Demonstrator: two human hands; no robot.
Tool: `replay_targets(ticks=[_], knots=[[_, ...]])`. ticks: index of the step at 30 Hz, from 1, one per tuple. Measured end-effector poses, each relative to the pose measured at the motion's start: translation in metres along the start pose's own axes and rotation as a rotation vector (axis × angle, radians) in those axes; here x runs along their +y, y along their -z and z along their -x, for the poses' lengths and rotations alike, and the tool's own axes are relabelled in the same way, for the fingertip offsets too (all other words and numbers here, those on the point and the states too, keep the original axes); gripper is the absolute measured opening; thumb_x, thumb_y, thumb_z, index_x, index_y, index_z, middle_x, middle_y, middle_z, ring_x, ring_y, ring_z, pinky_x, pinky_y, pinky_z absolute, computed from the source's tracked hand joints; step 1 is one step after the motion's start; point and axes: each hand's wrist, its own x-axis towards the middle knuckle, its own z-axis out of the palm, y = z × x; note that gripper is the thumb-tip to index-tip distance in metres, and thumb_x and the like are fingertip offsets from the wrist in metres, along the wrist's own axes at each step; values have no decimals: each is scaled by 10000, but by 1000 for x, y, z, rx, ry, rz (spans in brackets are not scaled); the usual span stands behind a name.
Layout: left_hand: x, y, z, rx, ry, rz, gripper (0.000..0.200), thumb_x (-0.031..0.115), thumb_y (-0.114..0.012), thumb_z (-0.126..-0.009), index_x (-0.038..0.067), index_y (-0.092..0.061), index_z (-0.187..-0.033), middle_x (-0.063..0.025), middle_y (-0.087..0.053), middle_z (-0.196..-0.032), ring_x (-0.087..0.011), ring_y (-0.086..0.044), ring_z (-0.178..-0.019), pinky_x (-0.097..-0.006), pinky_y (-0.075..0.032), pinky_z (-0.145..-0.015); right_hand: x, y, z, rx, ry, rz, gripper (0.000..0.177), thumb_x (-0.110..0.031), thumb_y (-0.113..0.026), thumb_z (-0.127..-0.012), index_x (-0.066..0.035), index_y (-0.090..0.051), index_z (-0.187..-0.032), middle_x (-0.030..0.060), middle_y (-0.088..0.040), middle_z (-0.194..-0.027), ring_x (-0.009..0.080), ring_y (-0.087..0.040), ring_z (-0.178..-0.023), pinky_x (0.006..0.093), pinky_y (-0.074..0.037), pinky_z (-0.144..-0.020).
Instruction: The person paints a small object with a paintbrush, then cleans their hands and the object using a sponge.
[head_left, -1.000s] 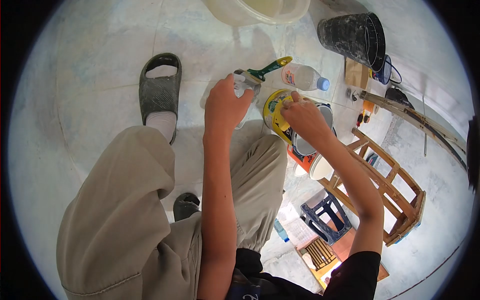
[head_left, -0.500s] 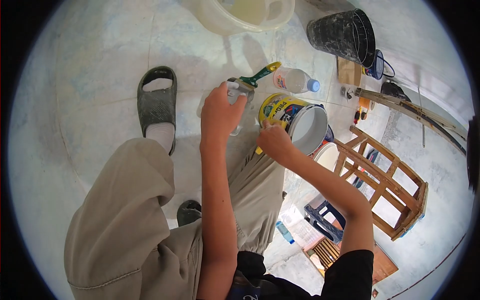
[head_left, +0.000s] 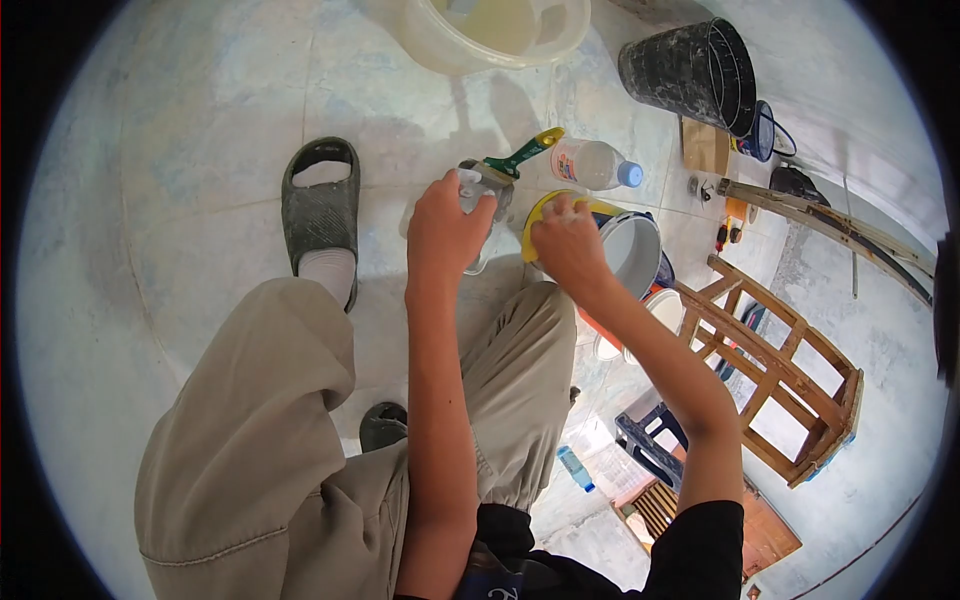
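My left hand is closed around a clear plastic container, mostly hidden behind my fingers and wrist. A paintbrush with a green and yellow handle rests at the container's far end, its bristles partly hidden. My right hand has its fingers curled in front of the yellow-labelled paint bucket. Whatever those fingers hold, if anything, cannot be made out. The bucket's opening shows a pale inside. Beyond my right hand stands a clear plastic bottle with a blue cap.
A translucent tub is at the top, with a stained black bucket to its right. A wooden stool frame, a dark blue plastic stool and another bottle lie rightward. My sandalled foot rests on the tiled floor.
My right hand has moved up along the paint bucket's side, now covering much of its label. My right knee has shifted upward. My left hand stays around the container.
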Motion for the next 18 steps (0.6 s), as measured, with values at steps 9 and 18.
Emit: replay_targets(ticks=[9,18], knots=[[0,-2,1,5,-14,-9,387,315,-664,-857,-13,-638,-1062,-221,-675,-1066,-400,-644,-1038,-480,-507,-893,27,-15,2,-20,126,-39,137,-117,-718,-761,-45,-774,-864,141,-710,-1011,312,-675,-1047,413,-540,-832],[-2,-3,2,35,0,-23,394,302,-685,-854,-35,-644,-1054,-229,-699,-1046,-401,-669,-986,-425,-513,-855,9,-19,5,-232,305,-108,194,-129,-726,-768,-38,-781,-930,187,-676,-1129,330,-679,-1024,380,-560,-767]])
